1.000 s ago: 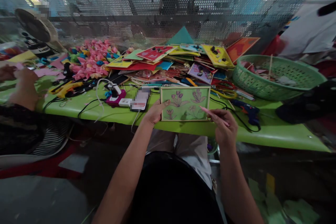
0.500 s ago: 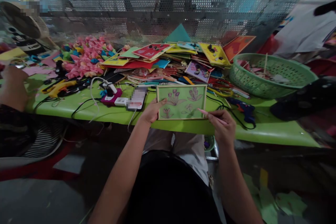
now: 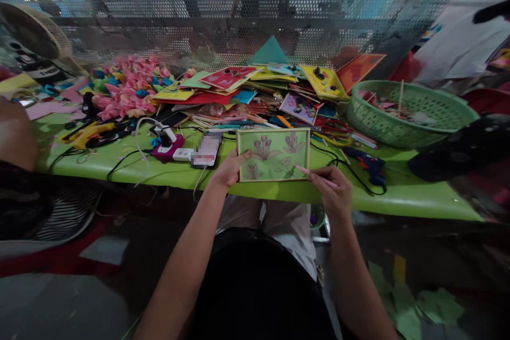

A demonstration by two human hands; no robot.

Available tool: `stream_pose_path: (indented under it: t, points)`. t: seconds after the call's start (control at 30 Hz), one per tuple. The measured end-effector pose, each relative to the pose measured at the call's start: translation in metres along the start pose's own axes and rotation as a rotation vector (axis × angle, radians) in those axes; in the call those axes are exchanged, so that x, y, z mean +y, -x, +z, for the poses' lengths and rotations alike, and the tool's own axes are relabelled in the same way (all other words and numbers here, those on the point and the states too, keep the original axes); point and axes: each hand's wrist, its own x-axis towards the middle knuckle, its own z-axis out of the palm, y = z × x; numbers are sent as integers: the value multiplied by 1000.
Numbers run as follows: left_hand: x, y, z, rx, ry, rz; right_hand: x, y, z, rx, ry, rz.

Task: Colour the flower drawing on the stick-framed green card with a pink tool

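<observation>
A light green card (image 3: 273, 154) with purple flower drawings and a pale border lies at the near edge of the green table (image 3: 418, 199). My left hand (image 3: 230, 168) grips its left edge, thumb on top. My right hand (image 3: 333, 191) is closed on a thin pink stick (image 3: 314, 175) whose tip rests on the card's lower right part.
A heap of coloured cards (image 3: 279, 90) and pink paper flowers (image 3: 127, 87) fills the back of the table. A green basket (image 3: 410, 114) stands at the right, a blue glue gun (image 3: 370, 167) beside the card. A phone (image 3: 207, 153), chargers and cables lie left. Another person's arm (image 3: 16, 135) is at far left.
The view has shifted slightly. My right hand has brought the pink stick's tip a little left, onto the card. The left hand keeps its hold.
</observation>
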Motion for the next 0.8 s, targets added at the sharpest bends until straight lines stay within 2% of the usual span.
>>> stream_pose_path:
  t: [0.2,0.4,0.57,0.8]
  points:
    - [1,1,1,-8,-11,7,4,0,0,62,34,-23]
    - [3,1,2,-4,-17,16,-1,0,1,17,31,-13]
    - [3,2,2,-8,-12,10,-6,1,3,68,53,-37]
    - [1,1,1,-8,-12,10,-1,0,4,45,46,-39]
